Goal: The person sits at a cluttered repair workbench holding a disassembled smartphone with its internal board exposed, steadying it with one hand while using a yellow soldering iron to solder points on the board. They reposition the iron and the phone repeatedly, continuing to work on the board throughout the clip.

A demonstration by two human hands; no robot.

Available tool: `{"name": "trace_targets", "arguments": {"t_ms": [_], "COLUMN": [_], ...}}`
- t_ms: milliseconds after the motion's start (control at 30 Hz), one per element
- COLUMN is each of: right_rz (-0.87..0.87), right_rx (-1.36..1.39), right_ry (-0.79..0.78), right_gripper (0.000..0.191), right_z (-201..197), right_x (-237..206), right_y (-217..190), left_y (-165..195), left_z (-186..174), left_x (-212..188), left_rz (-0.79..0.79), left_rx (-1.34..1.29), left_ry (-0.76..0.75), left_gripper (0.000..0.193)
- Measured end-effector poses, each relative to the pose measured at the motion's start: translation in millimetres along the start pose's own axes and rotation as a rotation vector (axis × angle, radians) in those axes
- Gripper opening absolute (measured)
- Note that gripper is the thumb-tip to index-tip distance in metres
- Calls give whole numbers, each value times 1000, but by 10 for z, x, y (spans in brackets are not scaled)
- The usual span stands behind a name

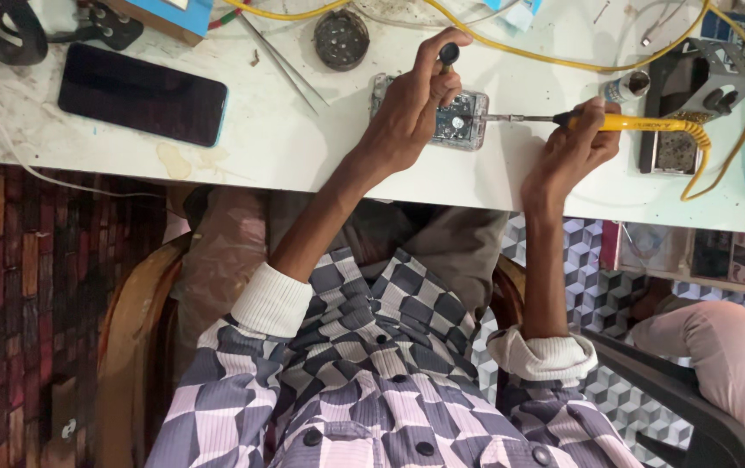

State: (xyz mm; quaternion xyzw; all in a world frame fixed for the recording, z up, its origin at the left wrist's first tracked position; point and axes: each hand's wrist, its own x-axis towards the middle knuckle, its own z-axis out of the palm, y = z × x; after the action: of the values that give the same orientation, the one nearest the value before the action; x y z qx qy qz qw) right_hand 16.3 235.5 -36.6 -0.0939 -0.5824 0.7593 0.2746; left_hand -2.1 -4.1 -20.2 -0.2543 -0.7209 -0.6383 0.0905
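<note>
Gripping a yellow-handled soldering iron (641, 123) in the right hand (573, 147), fingers closed round the handle by its dark collar. Pinching a small black-capped tool (448, 55) between thumb and forefinger of the left hand (409, 104), with the heel of that hand pressed down on the work.

Nearest the camera: a checked shirt (372, 381) with white cuffs pushed up both forearms, and a wooden chair (130, 312) underneath. Low on the right, the bent knee of another person (736, 355) in pale pink, well apart from the bench.

Just past the near edge of the white table (303, 165): a small clear-cased circuit board (463, 121), set between the 2 hands and partly under the left one. Lies to the left of the right hand's grip, with the iron's long axis running almost level across the view and its metal tip pointing left onto the board's right side. Left hand nearer, directly on top; right hand just beside.

Farther back: a dark phone (143, 94) face up well to the left, thin tweezers (281, 61), a round mesh-topped disc (342, 39), a yellow cable (511, 52) looping across, and a metal iron stand (702, 104) at the right.

Hard to tell: the exact spot touched by the tip, too small to see. Left portion of the board covered by the hand. Lower end of the black-capped tool buried in the fingers, so kind of tool unclear.
</note>
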Motion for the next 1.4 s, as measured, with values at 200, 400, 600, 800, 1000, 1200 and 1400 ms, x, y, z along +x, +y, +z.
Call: {"name": "trace_targets", "arguments": {"t_ms": [200,400,600,800,1000,1200,1400], "right_rz": [44,17,-24,-17,4,14,38], "right_rx": [40,20,-19,-35,-78,-40,2], "right_ry": [22,-9,-51,-20,2,57,-41], "right_gripper": [30,32,31,32,32,30,33], "right_z": [13,40,19,-35,17,-38,7], "right_x": [47,49,22,-23,-40,-29,42], "right_y": [-2,11,-2,15,-52,19,62], "left_y": [-23,19,10,-44,25,27,25], "left_z": [4,-9,-12,14,10,-7,-21], "left_x": [-11,13,-4,-61,-40,-59,16], "left_rz": [-14,-1,15,-51,-5,-37,-43], "left_rx": [-18,10,9,13,29,30,-27], "left_ry": [-3,4,-3,-13,0,-11,24], "left_gripper": [38,39,38,37,36,35,34]}}
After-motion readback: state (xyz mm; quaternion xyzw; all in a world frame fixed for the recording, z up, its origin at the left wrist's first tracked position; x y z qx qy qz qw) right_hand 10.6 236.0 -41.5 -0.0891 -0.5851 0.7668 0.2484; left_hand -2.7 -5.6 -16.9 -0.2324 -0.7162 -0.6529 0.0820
